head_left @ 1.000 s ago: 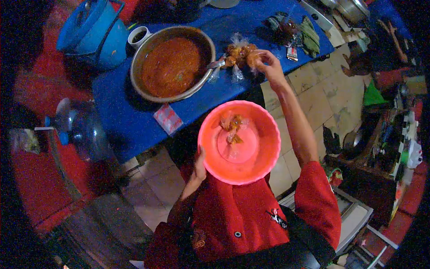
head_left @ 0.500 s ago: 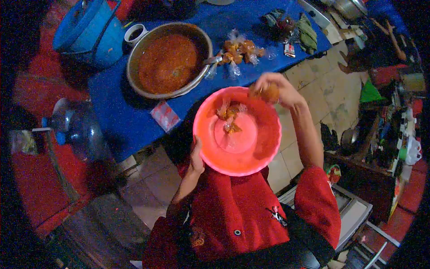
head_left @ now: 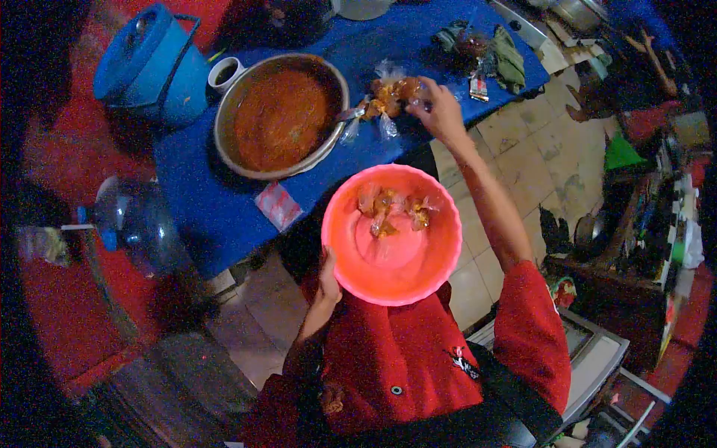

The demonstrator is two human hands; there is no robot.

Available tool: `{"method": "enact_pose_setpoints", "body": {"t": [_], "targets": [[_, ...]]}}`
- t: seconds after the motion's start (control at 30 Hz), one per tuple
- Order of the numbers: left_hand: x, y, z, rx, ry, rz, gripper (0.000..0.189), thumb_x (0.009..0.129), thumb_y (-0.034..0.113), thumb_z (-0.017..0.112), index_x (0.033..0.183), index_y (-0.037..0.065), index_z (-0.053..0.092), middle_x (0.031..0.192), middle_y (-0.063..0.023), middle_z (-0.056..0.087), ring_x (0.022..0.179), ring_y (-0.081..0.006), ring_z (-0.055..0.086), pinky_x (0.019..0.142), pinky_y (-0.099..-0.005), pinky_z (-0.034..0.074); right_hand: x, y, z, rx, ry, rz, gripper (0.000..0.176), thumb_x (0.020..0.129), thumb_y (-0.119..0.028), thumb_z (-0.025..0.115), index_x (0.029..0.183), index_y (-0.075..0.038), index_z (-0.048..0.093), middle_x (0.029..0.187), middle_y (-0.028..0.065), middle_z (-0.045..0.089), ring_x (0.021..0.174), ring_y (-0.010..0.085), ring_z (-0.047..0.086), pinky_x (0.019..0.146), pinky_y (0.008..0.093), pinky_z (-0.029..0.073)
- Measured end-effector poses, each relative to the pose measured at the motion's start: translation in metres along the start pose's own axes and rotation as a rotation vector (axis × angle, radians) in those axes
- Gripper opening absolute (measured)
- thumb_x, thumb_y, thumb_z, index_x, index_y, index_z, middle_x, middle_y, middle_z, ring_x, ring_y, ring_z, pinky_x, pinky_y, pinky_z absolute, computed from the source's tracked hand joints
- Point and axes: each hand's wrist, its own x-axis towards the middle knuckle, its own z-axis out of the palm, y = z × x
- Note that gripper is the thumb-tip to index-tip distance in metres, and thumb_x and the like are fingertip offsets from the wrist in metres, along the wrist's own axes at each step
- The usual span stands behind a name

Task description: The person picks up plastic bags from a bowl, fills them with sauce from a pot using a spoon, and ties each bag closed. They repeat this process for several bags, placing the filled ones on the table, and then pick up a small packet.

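Note:
My left hand (head_left: 329, 280) grips the left rim of a pink plastic basin (head_left: 388, 284), held in front of my body. Inside the basin lie a few small knotted clear bags of orange-brown sauce (head_left: 384, 224). My right hand (head_left: 444, 113) is over the blue table, at the right side of a pile of similar sauce bags (head_left: 387, 95). Its thumb and fingers close around one bag (head_left: 411, 89), partly hidden by them. Left of the pile stands a large metal bowl (head_left: 221, 142) of red-brown sauce, with a spoon handle (head_left: 349, 114) over its rim.
On the blue table (head_left: 202, 231) are a white cup (head_left: 225, 73), a red-and-white packet (head_left: 278, 206) and dark plastic bags (head_left: 509, 63). A blue lidded bucket (head_left: 149, 75) stands at the left, above a clear water jug (head_left: 134, 216). Another person's limbs show at upper right.
My right hand has moved from above the basin's rim up to the pile on the table. Another sauce bag now lies at the right inside the basin. My left hand still holds the basin.

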Motion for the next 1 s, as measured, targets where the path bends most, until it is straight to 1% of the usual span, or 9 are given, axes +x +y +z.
{"method": "enact_pose_setpoints", "body": {"t": [0.1,0.17,0.27,0.37,0.6,0.83,0.9,0.97,1.0], "targets": [[-0.003,0.003,0.004,0.007,0.017,-0.002,0.051,0.1,0.037,0.037,0.137,0.001,0.038,0.137,-0.0095,0.043,0.127,-0.0211,0.039,0.109,-0.0347,0.029,0.004,0.014,0.024,0.053,-0.023,0.041,0.034,0.072,-0.011,0.074,0.103,-0.006,0.064,0.096,0.0178,0.057,0.093,0.039,0.057,0.079,0.0409,0.049],[-0.003,0.005,0.007,-0.006,0.013,0.012,0.051,0.1,0.036,0.037,0.137,0.001,0.038,0.138,-0.0092,0.043,0.128,-0.0208,0.039,0.109,-0.0344,0.028,0.006,0.027,0.023,0.043,0.08,-0.099,0.026,0.073,-0.006,0.071,0.099,-0.006,0.066,0.095,0.0144,0.06,0.085,0.0296,0.062,0.074,0.0377,0.051],[-0.004,0.0,0.0,-0.013,0.002,0.034,0.051,0.1,0.036,0.038,0.137,0.001,0.038,0.138,-0.0089,0.042,0.128,-0.0203,0.038,0.109,-0.0345,0.028,0.015,0.044,0.017,0.419,0.04,0.155,0.018,0.083,-0.002,0.063,0.1,-0.002,0.068,0.08,0.0044,0.065,0.068,0.0088,0.057,0.063,0.0245,0.048],[0.002,-0.005,-0.009,0.028,-0.021,0.018,0.051,0.1,0.036,0.038,0.137,0.001,0.038,0.139,-0.0088,0.041,0.128,-0.0196,0.037,0.109,-0.0344,0.028,0.023,0.027,-0.015,0.905,-0.064,0.364,0.014,0.087,-0.005,0.06,0.098,-0.001,0.068,0.074,0.0028,0.064,0.067,0.0084,0.057,0.059,0.0214,0.044],[-0.001,0.019,0.013,-0.014,-0.001,0.024,0.051,0.1,0.037,0.04,0.138,0.002,0.038,0.14,-0.0086,0.041,0.129,-0.0199,0.038,0.109,-0.0348,0.028,0.026,0.004,-0.055,1.362,-0.116,0.667,0.029,0.089,-0.006,0.058,0.118,-0.003,0.055,0.089,-0.0004,0.059,0.058,0.0052,0.047,0.047,0.0154,0.034],[0.011,0.017,0.016,-0.061,-0.061,0.003,0.056,0.098,0.041,0.042,0.138,0.003,0.037,0.14,-0.0088,0.042,0.129,-0.0208,0.039,0.109,-0.0356,0.028,-0.019,-0.03,-0.107,1.229,-0.369,0.432,0.017,0.09,-0.018,0.061,0.102,-0.006,0.062,0.086,0.001,0.065,0.062,0.0037,0.054,0.047,0.0167,0.038],[0.013,0.017,0.019,-0.041,-0.051,0.018,0.059,0.097,0.045,0.039,0.139,0.004,0.036,0.141,-0.0099,0.042,0.13,-0.0242,0.038,0.11,-0.0384,0.027,-0.036,-0.055,-0.125,1.116,-0.658,0.383,0.016,0.086,-0.019,0.066,0.096,-0.006,0.065,0.083,0.0025,0.066,0.067,0.0053,0.058,0.052,0.0181,0.044],[0.016,0.009,0.015,-0.02,-0.042,0.027,0.063,0.096,0.05,0.036,0.14,0.004,0.036,0.142,-0.0111,0.042,0.131,-0.0275,0.038,0.111,-0.0411,0.026,-0.047,-0.074,-0.126,0.92,-0.841,0.246,0.017,0.084,-0.021,0.069,0.088,-0.004,0.067,0.08,0.0033,0.067,0.071,0.0086,0.061,0.059,0.0224,0.048],[0.02,-0.004,0.002,-0.022,-0.044,0.008,0.063,0.096,0.05,0.036,0.14,0.004,0.035,0.142,-0.0108,0.041,0.131,-0.0278,0.037,0.111,-0.0413,0.026,-0.058,-0.067,-0.109,0.756,-0.781,-0.065,0.02,0.082,-0.021,0.071,0.088,-0.002,0.068,0.081,0.0035,0.067,0.071,0.0114,0.061,0.065,0.0283,0.05]]}}
